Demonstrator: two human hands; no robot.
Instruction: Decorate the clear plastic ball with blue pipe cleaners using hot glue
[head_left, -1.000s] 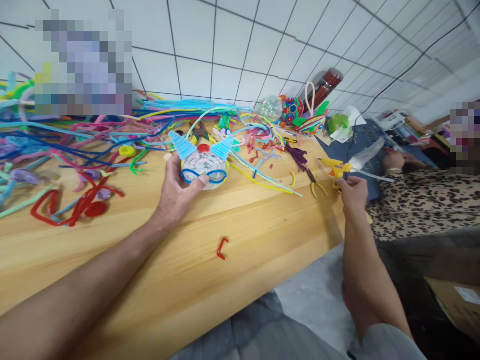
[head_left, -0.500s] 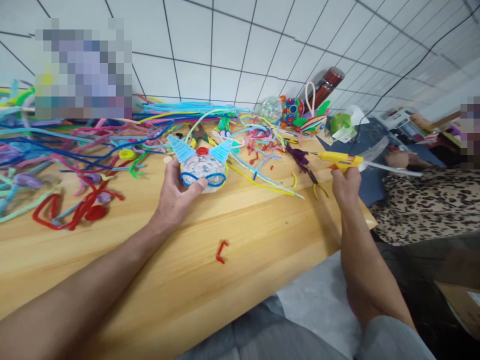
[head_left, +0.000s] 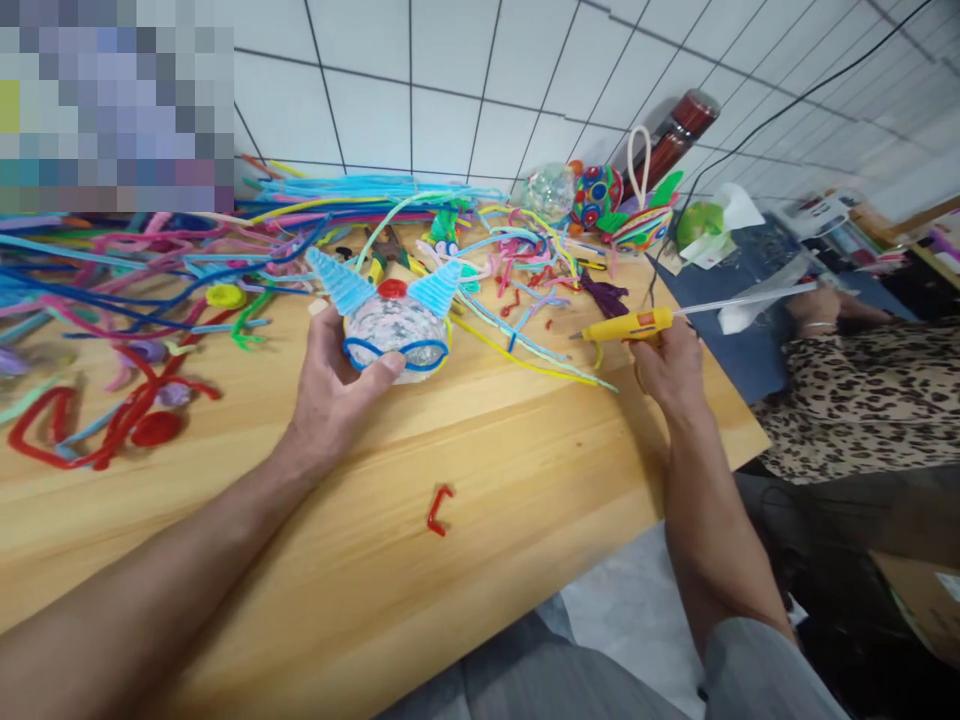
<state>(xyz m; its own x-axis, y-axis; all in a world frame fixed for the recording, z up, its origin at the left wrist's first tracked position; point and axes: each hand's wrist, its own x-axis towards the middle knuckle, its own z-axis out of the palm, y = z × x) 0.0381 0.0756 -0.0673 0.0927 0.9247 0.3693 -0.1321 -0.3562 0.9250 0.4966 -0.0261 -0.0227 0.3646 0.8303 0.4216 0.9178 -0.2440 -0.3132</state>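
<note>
— Where's the glue gun point(head_left: 634, 326)?

— Right of the eared ball point(head_left: 396, 324), nozzle point(head_left: 577, 336) pointing left towards it, long axis running crosswise, pale glue stick point(head_left: 750, 297) trailing behind; the right hand's point(head_left: 670, 358) grip is closed round it

— And the ball?

— In the left hand's point(head_left: 332, 385) grip, wrapped partly round its left side, thumb at the blue glasses point(head_left: 426, 355); ears point(head_left: 436, 289) point towards the wall point(head_left: 450, 90), glasses the opposite way. A bent red piece point(head_left: 433, 518) lies on the surface point(head_left: 540, 480), on the ball's near side
</note>
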